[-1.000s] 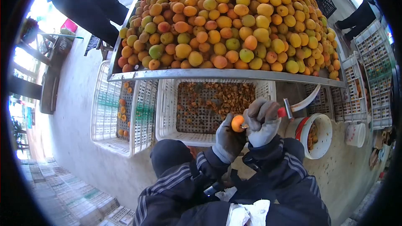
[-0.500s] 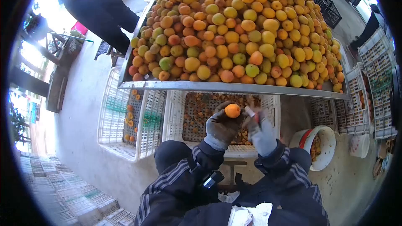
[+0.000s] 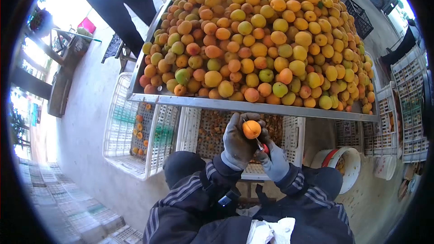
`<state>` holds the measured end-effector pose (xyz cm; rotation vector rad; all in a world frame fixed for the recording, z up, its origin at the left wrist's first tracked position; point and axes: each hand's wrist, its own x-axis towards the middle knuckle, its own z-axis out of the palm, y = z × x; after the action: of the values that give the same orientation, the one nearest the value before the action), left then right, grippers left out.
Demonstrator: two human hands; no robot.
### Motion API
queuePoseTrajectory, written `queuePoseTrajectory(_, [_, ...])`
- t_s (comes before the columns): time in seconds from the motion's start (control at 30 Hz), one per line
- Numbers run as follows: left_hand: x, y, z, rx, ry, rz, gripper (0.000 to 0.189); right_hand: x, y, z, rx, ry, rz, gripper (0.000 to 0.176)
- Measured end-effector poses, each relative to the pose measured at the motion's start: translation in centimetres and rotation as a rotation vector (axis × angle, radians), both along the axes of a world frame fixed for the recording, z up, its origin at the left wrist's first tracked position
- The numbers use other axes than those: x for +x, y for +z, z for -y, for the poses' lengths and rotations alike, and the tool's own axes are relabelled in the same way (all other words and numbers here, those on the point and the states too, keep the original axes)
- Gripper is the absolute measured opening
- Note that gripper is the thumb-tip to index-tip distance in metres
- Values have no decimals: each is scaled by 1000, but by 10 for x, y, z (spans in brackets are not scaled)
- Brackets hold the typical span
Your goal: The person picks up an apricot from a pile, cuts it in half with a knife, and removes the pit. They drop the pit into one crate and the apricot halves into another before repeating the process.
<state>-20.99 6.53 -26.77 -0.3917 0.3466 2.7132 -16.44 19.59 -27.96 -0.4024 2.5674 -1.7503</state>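
Observation:
My left hand [image 3: 238,142], in a dark-palmed grey glove, is closed around an orange apricot [image 3: 252,129]. Against the fruit's lower right side, my gloved right hand [image 3: 272,159] grips a small knife [image 3: 265,147] with a red handle; its blade touches the apricot. Both hands are over a white plastic crate [image 3: 294,140] with orange-brown fruit pieces in its bottom. Just beyond them, the metal rim of a tray table [image 3: 253,108] bears a large heap of apricots [image 3: 253,49].
At the left stands another white crate [image 3: 151,147] with a few fruit halves. A white bucket [image 3: 350,171] with a red band is by my right knee. Stacked crates [image 3: 409,95] line the right side. Beyond the table's left corner stands another person [image 3: 120,4].
My right hand has come in to the apricot, bringing the knife against it. The fruit stays in my left hand. The other person has shifted, and my view has tilted slightly.

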Motion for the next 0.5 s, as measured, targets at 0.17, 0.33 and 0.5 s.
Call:
queuePoseTrajectory(0.17, [5,-11,0,-85,-27,81,48,5,-2,-3,84,50,86,48])
queuePoseTrajectory(0.33, [13,1,-12,-238,24,11,49,9,-10,-12,269,116,249,43])
queuePoseTrajectory(0.5, [12,-12,-11,-685,-42,-321,49,9,-7,-9,-102,1,329,26])
